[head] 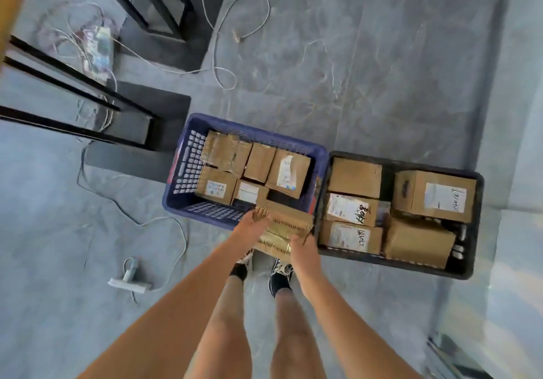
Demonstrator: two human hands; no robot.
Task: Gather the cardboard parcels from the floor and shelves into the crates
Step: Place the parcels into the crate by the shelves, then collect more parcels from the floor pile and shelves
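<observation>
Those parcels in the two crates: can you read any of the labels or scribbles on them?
Nothing reads for certain.
Black crate, big parcel: white label with handwriting, too blurred to read.
Black crate, two labelled parcels: print and black scrawl, unreadable.
Blue crate, labelled parcels: print too small.
Held parcel, in the left hand and right hand: a printed line, blurred.
</observation>
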